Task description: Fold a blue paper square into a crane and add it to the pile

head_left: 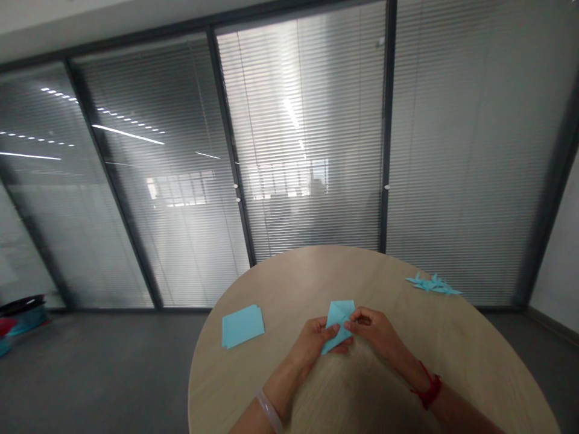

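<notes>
A partly folded light blue paper (338, 319) is held just above the round wooden table (289, 283). My left hand (316, 340) pinches its lower left edge with closed fingers. From the right, my right hand (373, 328) pinches the paper's right side, fingers pressed together. Both hands meet near the table's middle, close to me.
A small stack of flat blue paper sheets (242, 325) lies on the table to the left. Several finished folded blue paper shapes (433, 284) sit at the table's far right edge. Glass walls with blinds (307, 150) stand behind. Dark items (20, 313) rest on the floor at far left.
</notes>
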The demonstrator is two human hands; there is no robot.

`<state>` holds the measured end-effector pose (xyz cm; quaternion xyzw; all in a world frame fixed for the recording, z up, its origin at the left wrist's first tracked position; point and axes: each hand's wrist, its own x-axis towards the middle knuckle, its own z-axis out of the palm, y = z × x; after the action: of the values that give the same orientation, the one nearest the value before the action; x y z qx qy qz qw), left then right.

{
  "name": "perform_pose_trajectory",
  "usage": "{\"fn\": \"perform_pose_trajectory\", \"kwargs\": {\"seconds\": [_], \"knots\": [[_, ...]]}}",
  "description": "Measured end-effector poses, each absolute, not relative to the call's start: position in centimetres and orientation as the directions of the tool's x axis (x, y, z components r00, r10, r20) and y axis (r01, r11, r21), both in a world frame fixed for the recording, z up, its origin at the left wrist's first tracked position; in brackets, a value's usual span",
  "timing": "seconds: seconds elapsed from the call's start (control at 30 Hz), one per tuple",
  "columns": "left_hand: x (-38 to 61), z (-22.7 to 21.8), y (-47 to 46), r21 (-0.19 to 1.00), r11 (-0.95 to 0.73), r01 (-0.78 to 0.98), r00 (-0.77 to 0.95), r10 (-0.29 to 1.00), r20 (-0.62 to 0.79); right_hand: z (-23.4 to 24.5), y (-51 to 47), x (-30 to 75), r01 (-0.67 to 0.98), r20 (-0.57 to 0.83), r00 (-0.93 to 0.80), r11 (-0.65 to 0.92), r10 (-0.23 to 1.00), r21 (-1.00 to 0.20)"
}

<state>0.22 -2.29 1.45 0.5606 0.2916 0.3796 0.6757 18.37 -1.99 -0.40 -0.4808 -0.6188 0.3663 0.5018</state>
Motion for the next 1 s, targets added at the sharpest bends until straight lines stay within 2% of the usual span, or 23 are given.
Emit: {"fn": "perform_pose_trajectory", "kwargs": {"seconds": [0.3, 0.47, 0.6, 0.77, 1.0], "knots": [[0.61, 1.05, -2.2, 0.989, 0.091, -0.114, 0.527, 0.849, -0.017, -0.53, -1.97, 18.45, 0.3, 0.288, 0.006, 0.273, 0.957, -0.914], [0.62, 0.88, -2.17, 0.996, 0.049, -0.077, 0.531, 0.847, -0.001, -0.37, -2.34, 18.36, 0.281, 0.297, -0.009, 0.287, 0.955, -0.916], [0.6, 0.65, -2.05, 0.994, 0.077, -0.078, 0.519, 0.854, -0.026, -0.33, -2.43, 18.31, 0.275, 0.306, -0.01, 0.297, 0.952, -0.914], [0.66, 0.42, -2.06, 0.994, 0.084, -0.068, 0.503, 0.863, -0.039, -0.67, -2.17, 18.34, 0.241, 0.329, -0.012, 0.322, 0.944, -0.915], [0.76, 0.73, -2.18, 0.995, 0.07, -0.065, 0.498, 0.867, -0.029, -1.16, -2.02, 18.27, 0.109, 0.32, -0.052, 0.324, 0.946, -0.94]]}}
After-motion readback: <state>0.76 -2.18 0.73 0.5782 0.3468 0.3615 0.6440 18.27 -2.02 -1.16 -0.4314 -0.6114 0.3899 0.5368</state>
